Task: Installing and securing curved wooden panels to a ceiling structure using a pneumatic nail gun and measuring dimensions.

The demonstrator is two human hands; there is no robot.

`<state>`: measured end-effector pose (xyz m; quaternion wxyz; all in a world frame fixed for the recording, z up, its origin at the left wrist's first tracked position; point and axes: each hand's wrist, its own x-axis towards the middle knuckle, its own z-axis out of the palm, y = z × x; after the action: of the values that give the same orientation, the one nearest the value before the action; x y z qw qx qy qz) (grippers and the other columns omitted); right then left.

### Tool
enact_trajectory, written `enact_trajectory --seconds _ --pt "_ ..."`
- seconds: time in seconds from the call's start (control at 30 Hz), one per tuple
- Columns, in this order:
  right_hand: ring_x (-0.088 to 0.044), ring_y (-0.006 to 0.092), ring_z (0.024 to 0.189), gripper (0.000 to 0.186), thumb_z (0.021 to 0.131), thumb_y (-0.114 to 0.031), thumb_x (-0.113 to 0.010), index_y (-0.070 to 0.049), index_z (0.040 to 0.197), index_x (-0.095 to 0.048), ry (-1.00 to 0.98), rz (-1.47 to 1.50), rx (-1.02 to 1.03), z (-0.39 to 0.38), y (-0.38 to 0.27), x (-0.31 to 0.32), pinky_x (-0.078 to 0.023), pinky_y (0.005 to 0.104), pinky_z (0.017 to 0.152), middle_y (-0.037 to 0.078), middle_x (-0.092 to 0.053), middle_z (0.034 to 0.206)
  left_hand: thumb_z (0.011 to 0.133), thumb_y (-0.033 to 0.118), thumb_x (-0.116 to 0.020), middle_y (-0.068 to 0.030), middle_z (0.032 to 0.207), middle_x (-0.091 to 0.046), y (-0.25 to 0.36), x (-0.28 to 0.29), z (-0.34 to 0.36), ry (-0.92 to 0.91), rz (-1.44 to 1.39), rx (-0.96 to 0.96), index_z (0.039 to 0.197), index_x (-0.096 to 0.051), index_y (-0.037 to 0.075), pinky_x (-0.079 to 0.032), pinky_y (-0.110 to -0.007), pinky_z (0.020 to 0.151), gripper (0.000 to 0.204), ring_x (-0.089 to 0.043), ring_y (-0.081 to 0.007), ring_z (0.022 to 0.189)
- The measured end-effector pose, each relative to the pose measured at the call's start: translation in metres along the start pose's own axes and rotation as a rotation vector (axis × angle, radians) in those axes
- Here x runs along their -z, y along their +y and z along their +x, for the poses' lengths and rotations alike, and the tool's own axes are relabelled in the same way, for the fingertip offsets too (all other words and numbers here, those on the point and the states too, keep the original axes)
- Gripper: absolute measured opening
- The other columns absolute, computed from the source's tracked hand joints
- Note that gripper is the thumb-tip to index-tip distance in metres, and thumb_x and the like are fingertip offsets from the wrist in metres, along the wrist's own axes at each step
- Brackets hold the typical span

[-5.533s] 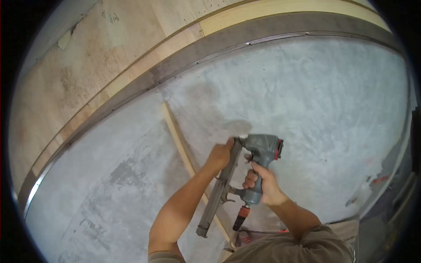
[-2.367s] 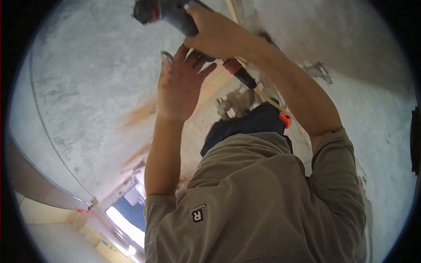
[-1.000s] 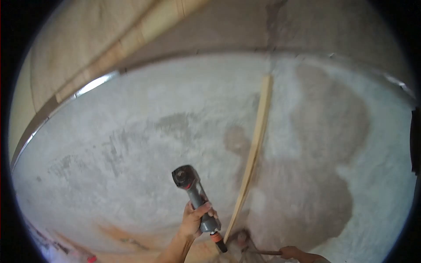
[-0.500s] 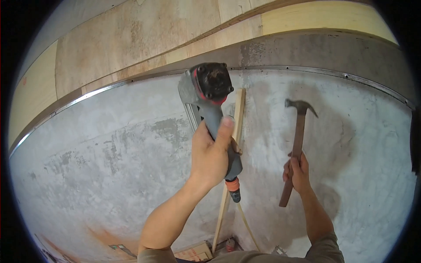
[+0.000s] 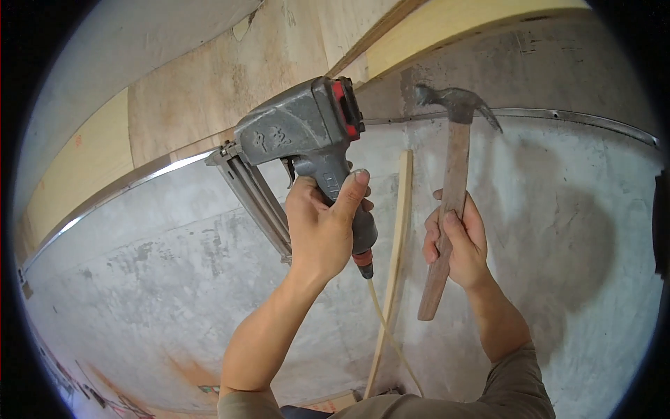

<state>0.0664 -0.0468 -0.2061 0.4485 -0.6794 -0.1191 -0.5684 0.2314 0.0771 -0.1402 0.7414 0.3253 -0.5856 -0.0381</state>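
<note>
Overhead, left hand (image 5: 322, 230) gripping grey metal nail gun (image 5: 300, 143), right hand (image 5: 457, 241) – wooden-handled hammer (image 5: 447, 202).

A grey nail gun (image 5: 307, 140) tilted upward and a wooden-handled claw hammer (image 5: 447, 202), upright, both held up.

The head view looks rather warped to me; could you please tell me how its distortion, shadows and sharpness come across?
Head view: fisheye bends the metal track and plywood seams toward a black rim; soft light, with a broad dim shadow on the concrete wall right of the hammer; nail gun and both hands sharp, no glare.
</note>
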Motion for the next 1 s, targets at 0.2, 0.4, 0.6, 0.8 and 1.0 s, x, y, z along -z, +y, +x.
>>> enact_trajectory --seconds 0.2,0.4,0.6,0.8,1.0 --pt "-0.051 0.0122 0.051 0.024 0.109 -0.021 -0.039 -0.003 0.123 -0.043 -0.023 0.185 -0.093 0.006 -0.006 -0.011 -0.043 0.0257 0.049 0.006 -0.051 0.075 0.097 0.031 -0.068 -0.0075 0.078 -0.062 0.027 -0.007 -0.004 -0.051 0.112 -0.062 0.092 -0.056 0.003 -0.053 -0.031 0.062 0.031 -0.064 -0.0172 0.066" --pt "-0.051 0.0103 0.048 0.024 0.109 -0.024 -0.040 -0.002 0.113 -0.048 -0.092 0.310 -0.122 0.021 0.007 -0.009 -0.043 0.0261 0.045 0.004 -0.053 0.072 0.101 0.028 -0.063 -0.0053 0.070 -0.060 0.037 -0.022 0.004 0.051 0.397 -0.187 0.086 -0.055 0.003 -0.049 -0.028 0.057 0.029 -0.062 -0.0146 0.061" --pt "-0.048 0.0089 0.047 0.024 0.109 -0.026 -0.041 -0.003 0.106 -0.047 -0.179 0.405 -0.054 0.027 0.008 -0.005 -0.040 0.0259 0.043 0.003 -0.051 0.068 0.102 0.022 -0.060 -0.0058 0.069 -0.060 0.042 -0.027 0.002 0.138 0.725 -0.273 0.088 -0.054 0.002 -0.049 -0.028 0.057 0.026 -0.061 -0.0138 0.060" --pt "-0.045 0.0072 0.045 0.027 0.110 -0.029 -0.040 -0.003 0.106 -0.047 -0.224 0.372 -0.049 0.031 0.008 -0.021 -0.038 0.0229 0.040 0.002 -0.047 0.066 0.101 0.015 -0.060 -0.0066 0.066 -0.062 0.042 -0.029 0.002 0.195 0.778 -0.240 0.092 -0.049 -0.001 -0.049 -0.028 0.055 0.021 -0.062 -0.0132 0.059" --pt "-0.045 0.0071 0.045 0.026 0.109 -0.028 -0.041 -0.003 0.105 -0.046 -0.240 0.292 -0.050 0.029 -0.002 -0.016 -0.038 0.0234 0.040 0.001 -0.047 0.065 0.101 0.013 -0.060 -0.0067 0.066 -0.061 0.038 -0.034 0.001 0.220 0.781 -0.260 0.091 -0.050 -0.002 -0.050 -0.028 0.055 0.020 -0.065 -0.0143 0.060"
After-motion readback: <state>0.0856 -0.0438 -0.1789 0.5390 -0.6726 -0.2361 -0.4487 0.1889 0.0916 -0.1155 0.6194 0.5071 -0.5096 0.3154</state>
